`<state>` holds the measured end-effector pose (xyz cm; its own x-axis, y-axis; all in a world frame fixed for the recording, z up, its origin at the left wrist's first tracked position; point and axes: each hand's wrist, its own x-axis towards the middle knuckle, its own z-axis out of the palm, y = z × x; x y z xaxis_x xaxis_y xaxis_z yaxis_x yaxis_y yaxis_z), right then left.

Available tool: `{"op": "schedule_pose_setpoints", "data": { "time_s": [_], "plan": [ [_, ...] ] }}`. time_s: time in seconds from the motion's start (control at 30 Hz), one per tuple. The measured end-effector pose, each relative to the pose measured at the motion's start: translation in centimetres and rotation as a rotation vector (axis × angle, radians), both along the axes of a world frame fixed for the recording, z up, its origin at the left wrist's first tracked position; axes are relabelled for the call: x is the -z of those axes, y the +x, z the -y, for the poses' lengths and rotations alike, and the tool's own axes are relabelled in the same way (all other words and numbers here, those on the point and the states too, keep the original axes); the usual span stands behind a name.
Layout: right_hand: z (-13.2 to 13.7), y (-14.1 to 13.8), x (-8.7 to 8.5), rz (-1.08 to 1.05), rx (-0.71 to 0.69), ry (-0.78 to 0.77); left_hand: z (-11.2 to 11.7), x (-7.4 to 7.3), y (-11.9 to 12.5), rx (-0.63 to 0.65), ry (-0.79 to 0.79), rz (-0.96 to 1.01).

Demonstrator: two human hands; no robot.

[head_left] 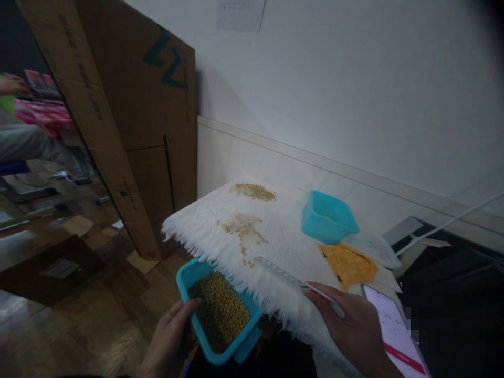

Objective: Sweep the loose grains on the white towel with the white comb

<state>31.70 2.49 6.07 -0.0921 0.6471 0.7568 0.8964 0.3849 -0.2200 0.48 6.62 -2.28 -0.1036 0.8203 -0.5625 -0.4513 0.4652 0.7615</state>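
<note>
My left hand point(173, 336) grips the left rim of a turquoise plastic container point(183, 281), its thumb over the edge. Inside lie yellow soybeans point(226, 307) and smaller dark green beans point(202, 323). The container is held at the fringed front edge of a white cloth point(283, 231), partly under the fringe. In my right hand point(346, 325) is a flat white tool point(281, 273) with a row of holes in its blade, held above the cloth near some loose beans point(244, 231). Another small heap of beans point(255, 191) lies farther back.
A second turquoise container point(328, 218) stands at the back right beside a yellow cloth point(350, 265). A lit phone point(394, 325) lies on the right. A large cardboard box point(145, 121) rises at the left, against the white wall point(334, 89). Part of another person point(35, 144) shows beyond it.
</note>
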Motion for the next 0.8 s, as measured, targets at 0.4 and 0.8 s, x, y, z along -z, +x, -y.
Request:
{"op": "schedule_pose_setpoints", "data": {
  "time_s": [0.4,0.8],
  "plan": [
    [1.0,-2.1,-1.3,0.137,0.011,-0.006,0.1,-0.1,0.1,-0.017,-0.007,-0.034],
    [-0.1,-3.9,-1.4,0.187,-0.015,0.071,-0.2,-0.2,-0.1,-0.003,0.030,-0.032]
  ]
}}
